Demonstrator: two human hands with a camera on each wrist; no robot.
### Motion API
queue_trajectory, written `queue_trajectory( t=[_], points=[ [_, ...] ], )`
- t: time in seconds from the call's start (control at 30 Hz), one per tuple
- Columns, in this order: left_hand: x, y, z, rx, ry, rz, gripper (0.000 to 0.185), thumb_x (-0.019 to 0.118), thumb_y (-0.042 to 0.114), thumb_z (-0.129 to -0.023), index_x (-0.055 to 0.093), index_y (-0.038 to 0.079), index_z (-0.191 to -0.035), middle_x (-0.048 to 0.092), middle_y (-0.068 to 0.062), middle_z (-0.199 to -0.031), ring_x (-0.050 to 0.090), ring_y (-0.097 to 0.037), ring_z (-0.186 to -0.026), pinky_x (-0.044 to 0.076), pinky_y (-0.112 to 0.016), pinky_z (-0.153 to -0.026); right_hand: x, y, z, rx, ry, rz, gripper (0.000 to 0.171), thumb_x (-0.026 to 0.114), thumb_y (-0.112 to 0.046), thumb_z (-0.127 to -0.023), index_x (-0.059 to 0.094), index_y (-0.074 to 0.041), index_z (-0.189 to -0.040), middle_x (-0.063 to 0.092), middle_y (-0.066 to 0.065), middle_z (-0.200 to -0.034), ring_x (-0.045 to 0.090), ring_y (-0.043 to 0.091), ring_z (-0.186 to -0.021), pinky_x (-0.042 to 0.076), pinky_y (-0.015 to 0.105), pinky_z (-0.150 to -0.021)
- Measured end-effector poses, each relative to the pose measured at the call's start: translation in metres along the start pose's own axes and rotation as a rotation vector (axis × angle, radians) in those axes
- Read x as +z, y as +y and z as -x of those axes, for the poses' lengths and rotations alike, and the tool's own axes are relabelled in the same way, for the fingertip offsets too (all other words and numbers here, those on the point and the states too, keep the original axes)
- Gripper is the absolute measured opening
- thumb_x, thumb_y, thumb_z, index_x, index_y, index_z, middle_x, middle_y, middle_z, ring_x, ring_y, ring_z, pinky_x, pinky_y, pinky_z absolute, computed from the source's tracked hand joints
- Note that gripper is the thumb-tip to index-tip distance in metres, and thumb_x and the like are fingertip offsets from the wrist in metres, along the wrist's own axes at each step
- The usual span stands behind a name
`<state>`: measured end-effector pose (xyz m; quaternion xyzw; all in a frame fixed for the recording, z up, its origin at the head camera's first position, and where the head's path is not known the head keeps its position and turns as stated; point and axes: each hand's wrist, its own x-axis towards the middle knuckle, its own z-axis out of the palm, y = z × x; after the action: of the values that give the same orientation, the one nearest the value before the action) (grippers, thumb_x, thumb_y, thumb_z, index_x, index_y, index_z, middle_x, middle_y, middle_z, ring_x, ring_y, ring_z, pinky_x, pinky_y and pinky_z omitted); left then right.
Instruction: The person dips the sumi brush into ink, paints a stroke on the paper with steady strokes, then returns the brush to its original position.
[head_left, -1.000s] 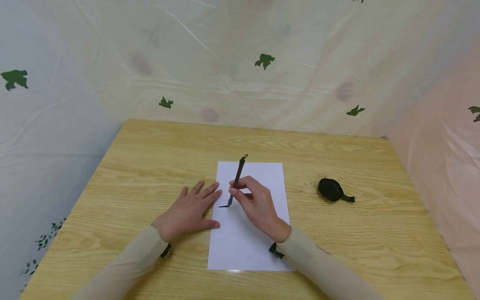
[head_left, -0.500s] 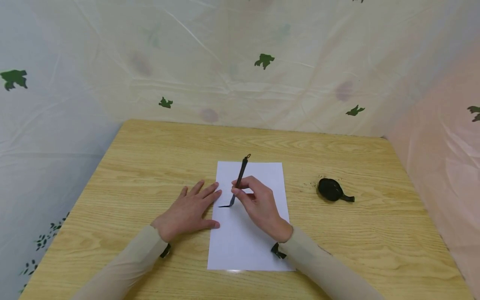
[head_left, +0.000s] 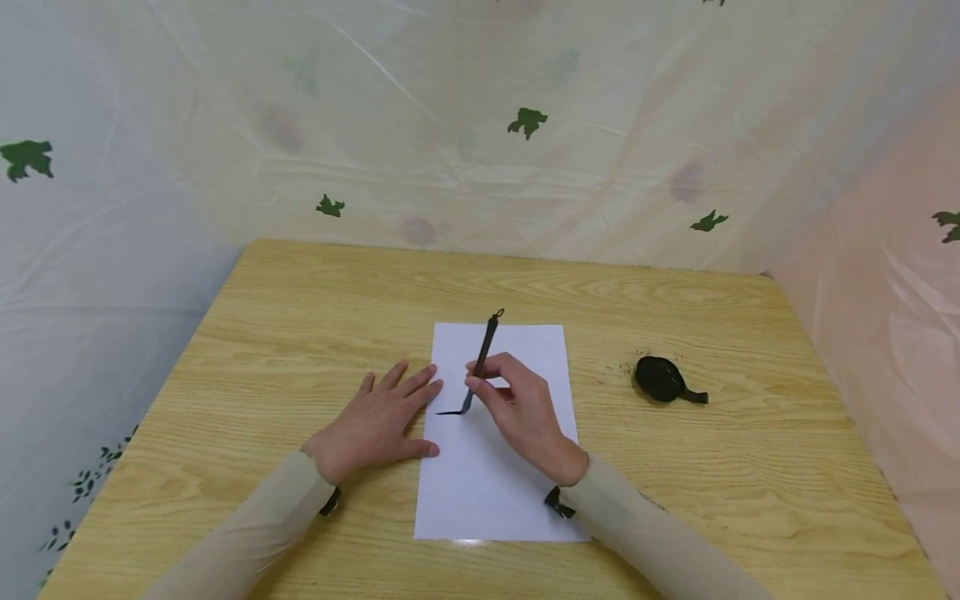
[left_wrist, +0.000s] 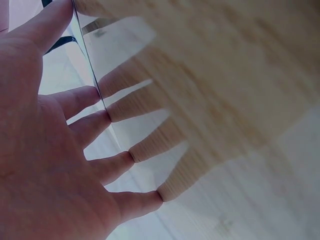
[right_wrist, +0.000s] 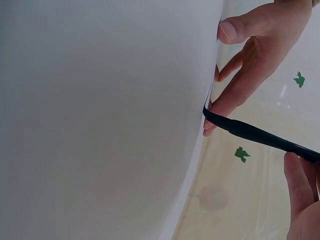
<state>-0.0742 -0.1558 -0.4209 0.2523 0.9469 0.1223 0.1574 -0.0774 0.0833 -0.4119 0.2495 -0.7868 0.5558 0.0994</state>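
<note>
A sheet of white paper [head_left: 487, 492] lies on the wooden table in the head view. My right hand [head_left: 521, 408] pinches a dark writing brush [head_left: 486, 343] between thumb and fingers. The brush leans a little to the right, and its bent tip touches the paper at the right end of a short black stroke [head_left: 448, 412]. In the right wrist view the brush [right_wrist: 255, 134] shows its tip against the sheet. My left hand [head_left: 375, 425] lies with fingers spread, fingertips and thumb tip on the paper's left edge. The left wrist view shows this hand [left_wrist: 65, 145] from the palm side.
To the right of the paper sits a small black dish with a handle [head_left: 660, 380], dark specks beside it. The wooden table [head_left: 315, 300] reaches back to a pale cloth [head_left: 420, 125] printed with green birds. Dark bands [head_left: 558, 502] are on both wrists.
My right hand has moved slightly to the right with the brush, and the black stroke has grown longer that way. The left hand has stayed in place.
</note>
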Motion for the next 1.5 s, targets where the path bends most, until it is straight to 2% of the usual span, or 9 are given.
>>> queue_trajectory(
  t=[0.37, 0.7, 1.13, 1.5],
  points=[
    [0.000, 0.000, 0.000, 0.000, 0.002, 0.003, 0.090, 0.075, 0.059, -0.089, 0.041, 0.016, -0.160, 0.029, -0.003, -0.169, 0.017, -0.043, -0.156, 0.020, -0.076, -0.113, -0.004, 0.001, 0.002, -0.005, 0.007, 0.006, 0.017, 0.074, -0.005, -0.095, 0.069, -0.005, -0.112, 0.073, 0.006, -0.107, 0.072, 0.021, -0.099, 0.062, 0.031, -0.074],
    [0.000, 0.001, 0.000, -0.003, -0.004, 0.007, 0.090, 0.075, 0.059, -0.089, 0.042, 0.016, -0.160, 0.028, -0.003, -0.170, 0.016, -0.043, -0.156, 0.019, -0.076, -0.114, -0.005, 0.002, 0.003, 0.007, 0.005, 0.018, 0.018, 0.074, -0.005, -0.095, 0.068, 0.000, -0.111, 0.073, 0.005, -0.107, 0.071, 0.021, -0.099, 0.062, 0.031, -0.073],
    [0.000, 0.002, 0.000, -0.006, -0.008, 0.015, 0.089, 0.075, 0.058, -0.089, 0.042, 0.016, -0.160, 0.028, -0.003, -0.170, 0.015, -0.043, -0.156, 0.019, -0.076, -0.114, -0.009, 0.002, 0.004, 0.011, 0.020, 0.011, 0.014, 0.073, -0.005, -0.096, 0.069, -0.004, -0.109, 0.073, 0.011, -0.107, 0.072, 0.023, -0.099, 0.062, 0.031, -0.074],
    [0.000, 0.002, 0.000, -0.017, -0.013, 0.002, 0.090, 0.074, 0.059, -0.089, 0.041, 0.016, -0.161, 0.028, -0.003, -0.170, 0.015, -0.043, -0.156, 0.019, -0.076, -0.114, -0.012, 0.004, 0.006, 0.013, 0.025, 0.012, 0.016, 0.074, -0.005, -0.095, 0.069, -0.003, -0.110, 0.073, 0.006, -0.106, 0.072, 0.022, -0.098, 0.062, 0.030, -0.074]
  ],
)
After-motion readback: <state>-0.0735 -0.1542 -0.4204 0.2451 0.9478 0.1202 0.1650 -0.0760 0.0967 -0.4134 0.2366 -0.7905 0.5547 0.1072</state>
